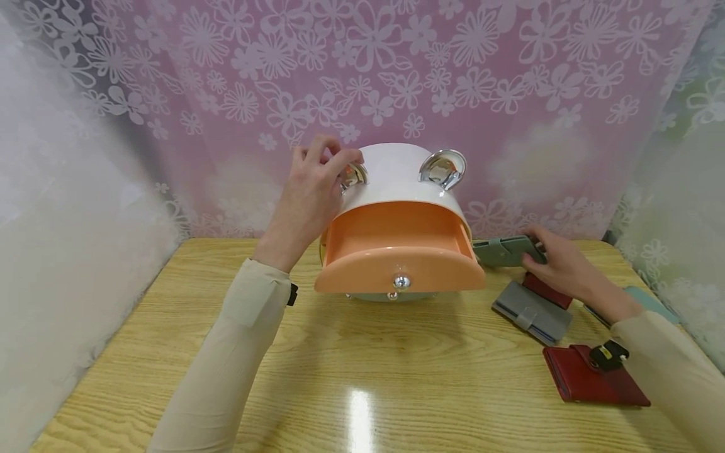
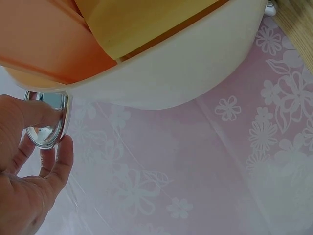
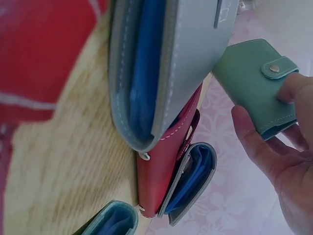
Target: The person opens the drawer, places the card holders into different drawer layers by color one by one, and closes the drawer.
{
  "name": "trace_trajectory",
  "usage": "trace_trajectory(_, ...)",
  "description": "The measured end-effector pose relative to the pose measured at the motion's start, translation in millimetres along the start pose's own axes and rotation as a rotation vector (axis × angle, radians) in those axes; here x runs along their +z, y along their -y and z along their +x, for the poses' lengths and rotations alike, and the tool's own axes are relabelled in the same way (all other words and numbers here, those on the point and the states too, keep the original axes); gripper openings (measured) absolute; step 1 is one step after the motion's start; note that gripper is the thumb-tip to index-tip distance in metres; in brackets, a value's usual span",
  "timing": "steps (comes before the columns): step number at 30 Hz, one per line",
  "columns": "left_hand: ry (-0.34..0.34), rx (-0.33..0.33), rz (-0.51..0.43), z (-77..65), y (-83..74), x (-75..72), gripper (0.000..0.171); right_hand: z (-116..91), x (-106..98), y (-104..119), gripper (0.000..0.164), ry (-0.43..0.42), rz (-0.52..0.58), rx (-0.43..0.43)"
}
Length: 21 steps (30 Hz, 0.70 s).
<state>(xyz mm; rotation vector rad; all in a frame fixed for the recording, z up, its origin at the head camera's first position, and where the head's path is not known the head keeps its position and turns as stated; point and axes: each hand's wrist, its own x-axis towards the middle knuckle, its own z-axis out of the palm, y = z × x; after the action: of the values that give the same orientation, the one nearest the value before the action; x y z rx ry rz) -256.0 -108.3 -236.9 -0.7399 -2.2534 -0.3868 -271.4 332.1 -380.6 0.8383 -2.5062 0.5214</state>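
A white rounded box point(image 1: 396, 173) with two silver ears stands at the back of the table. Its orange drawer point(image 1: 362, 269) is pulled out, and no contents show inside. My left hand point(image 1: 311, 189) pinches the left silver ear point(image 2: 48, 139), thumb on one face and fingers behind, as the left wrist view shows. To the right of the box, my right hand point(image 1: 566, 267) grips a green wallet point(image 1: 501, 251) with a snap strap. In the right wrist view the green wallet point(image 3: 257, 83) sits between thumb and fingers, its strap fastened. Its far end is beside the drawer's right side.
Several more wallets lie on the wooden table point(image 1: 226, 340) at the right: a grey wallet point(image 1: 530, 313), a bright red wallet point(image 1: 597, 377), a dark red wallet point(image 1: 546, 291) and a mint wallet point(image 1: 651, 303) partly behind the right forearm. A flowered pink curtain point(image 1: 226, 113) hangs behind.
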Motion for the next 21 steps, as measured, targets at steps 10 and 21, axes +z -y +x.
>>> trace_trajectory(10, -0.002, 0.017, 0.045, 0.4, 0.8, 2.0, 0.027, -7.4, -6.7, 9.2, 0.054, -0.072, -0.017, -0.053)
trace_trajectory(21, 0.003, -0.018, -0.017, 0.7, 1.4, 1.1, 0.029, -11.7, -18.0, 18.1, 0.049, -0.219, 0.017, -0.117)
